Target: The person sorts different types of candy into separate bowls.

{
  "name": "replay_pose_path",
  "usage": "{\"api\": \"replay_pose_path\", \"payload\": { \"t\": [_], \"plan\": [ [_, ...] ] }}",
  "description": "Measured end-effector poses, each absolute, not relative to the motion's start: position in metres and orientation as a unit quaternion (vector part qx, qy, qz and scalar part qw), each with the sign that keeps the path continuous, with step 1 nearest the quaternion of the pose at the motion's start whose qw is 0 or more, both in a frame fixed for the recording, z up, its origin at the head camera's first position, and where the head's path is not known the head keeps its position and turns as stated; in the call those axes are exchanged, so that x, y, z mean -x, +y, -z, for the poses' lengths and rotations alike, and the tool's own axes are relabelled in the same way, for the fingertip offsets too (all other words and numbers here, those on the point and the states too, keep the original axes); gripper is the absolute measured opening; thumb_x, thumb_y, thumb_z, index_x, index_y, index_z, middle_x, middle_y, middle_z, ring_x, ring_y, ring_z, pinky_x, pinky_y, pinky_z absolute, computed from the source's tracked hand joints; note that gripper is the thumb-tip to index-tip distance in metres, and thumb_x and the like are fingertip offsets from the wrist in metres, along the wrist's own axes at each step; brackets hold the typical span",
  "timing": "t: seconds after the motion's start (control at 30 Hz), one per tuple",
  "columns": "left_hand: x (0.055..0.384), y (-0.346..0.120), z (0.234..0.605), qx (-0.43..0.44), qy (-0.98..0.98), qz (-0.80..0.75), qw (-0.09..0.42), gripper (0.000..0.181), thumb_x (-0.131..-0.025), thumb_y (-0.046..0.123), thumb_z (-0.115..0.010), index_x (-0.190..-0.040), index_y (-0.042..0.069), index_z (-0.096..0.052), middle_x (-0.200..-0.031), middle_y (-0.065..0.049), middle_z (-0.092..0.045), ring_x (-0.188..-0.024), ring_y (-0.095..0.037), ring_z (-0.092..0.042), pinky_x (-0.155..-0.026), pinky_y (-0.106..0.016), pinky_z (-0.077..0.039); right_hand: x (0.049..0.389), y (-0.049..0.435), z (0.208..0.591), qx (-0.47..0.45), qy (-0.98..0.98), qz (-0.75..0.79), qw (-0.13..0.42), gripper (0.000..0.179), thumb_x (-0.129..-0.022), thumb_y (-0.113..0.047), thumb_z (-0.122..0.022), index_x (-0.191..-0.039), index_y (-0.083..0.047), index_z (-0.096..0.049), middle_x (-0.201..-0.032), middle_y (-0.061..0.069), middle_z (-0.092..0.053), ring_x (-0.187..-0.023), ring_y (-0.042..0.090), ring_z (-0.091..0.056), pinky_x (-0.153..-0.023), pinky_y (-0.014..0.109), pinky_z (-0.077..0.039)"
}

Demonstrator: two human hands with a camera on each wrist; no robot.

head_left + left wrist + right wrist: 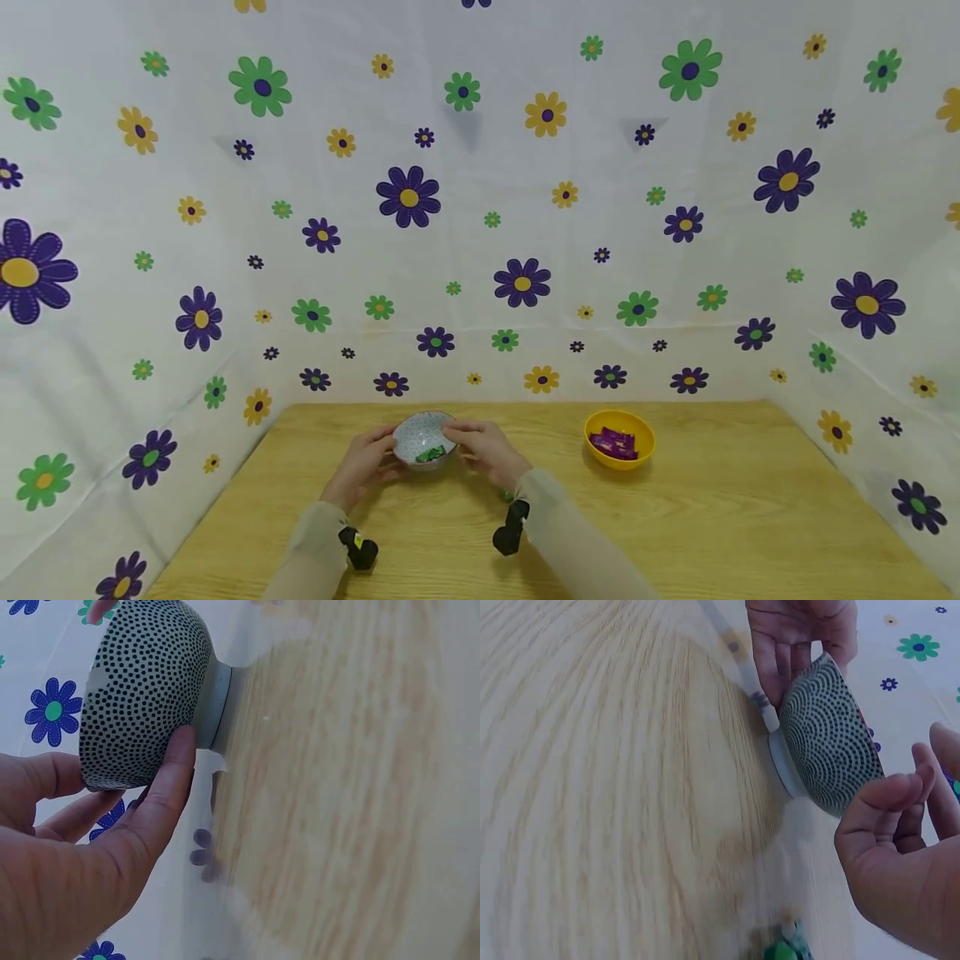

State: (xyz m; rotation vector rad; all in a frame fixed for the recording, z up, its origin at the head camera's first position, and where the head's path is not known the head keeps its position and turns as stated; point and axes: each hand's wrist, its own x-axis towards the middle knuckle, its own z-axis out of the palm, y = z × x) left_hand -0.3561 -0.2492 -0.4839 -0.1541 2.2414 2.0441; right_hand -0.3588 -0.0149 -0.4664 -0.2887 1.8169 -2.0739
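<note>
A small bowl (425, 429), pale inside with a dark dotted outside (150, 690), is between my two hands near the back of the table. Inside it lie green wrapped pieces (431, 454). My left hand (363, 467) grips its left side, one digit along the outer wall by the foot and others at the rim. On the opposite side, my right hand (487, 450) holds the rim with bent fingers, its upper digit reaching over the edge. The foot of the bowl is close over the wood in both wrist views.
A yellow bowl (648, 450) with several purple packets (615, 443) stands to the right on the wooden table (720, 517). Another small green piece (787, 949) lies on the table by my right wrist. White flowered cloth (480, 242) surrounds the back and sides.
</note>
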Motion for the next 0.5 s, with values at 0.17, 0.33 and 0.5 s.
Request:
{"api": "replay_pose_path", "payload": {
  "t": [0.17,0.33,0.5],
  "plan": [
    [0.357,-0.248,0.485,0.050,0.734,-0.675,0.050,0.048,-0.101,0.010,-0.040,-0.148,0.000,-0.038,-0.140,-0.028,-0.044,-0.106,-0.027,-0.060,-0.084,-0.042,-0.057,0.361,0.004,0.466,0.137,0.640,0.727,0.207,0.045,-0.095,-0.025,-0.064,-0.132,0.000,-0.059,-0.099,-0.003,-0.060,-0.073,0.006,-0.048,-0.067,0.021,-0.047],
    [0.358,-0.248,0.486,0.052,0.734,-0.676,0.053,0.049,-0.102,0.011,-0.040,-0.149,-0.002,-0.036,-0.139,-0.028,-0.044,-0.103,-0.027,-0.060,-0.084,-0.042,-0.058,0.363,0.020,0.465,0.135,0.649,0.716,0.219,0.044,-0.096,-0.024,-0.063,-0.134,-0.001,-0.058,-0.104,0.000,-0.059,-0.073,0.008,-0.045,-0.067,0.023,-0.047],
    [0.356,-0.247,0.487,0.050,0.740,-0.669,0.050,0.049,-0.102,0.011,-0.040,-0.149,-0.001,-0.036,-0.141,-0.027,-0.044,-0.106,-0.027,-0.060,-0.082,-0.040,-0.058,0.363,0.037,0.468,0.133,0.656,0.709,0.222,0.040,-0.096,-0.026,-0.064,-0.130,-0.006,-0.062,-0.113,0.002,-0.062,-0.078,0.012,-0.045,-0.070,0.026,-0.047]
  ]
}}
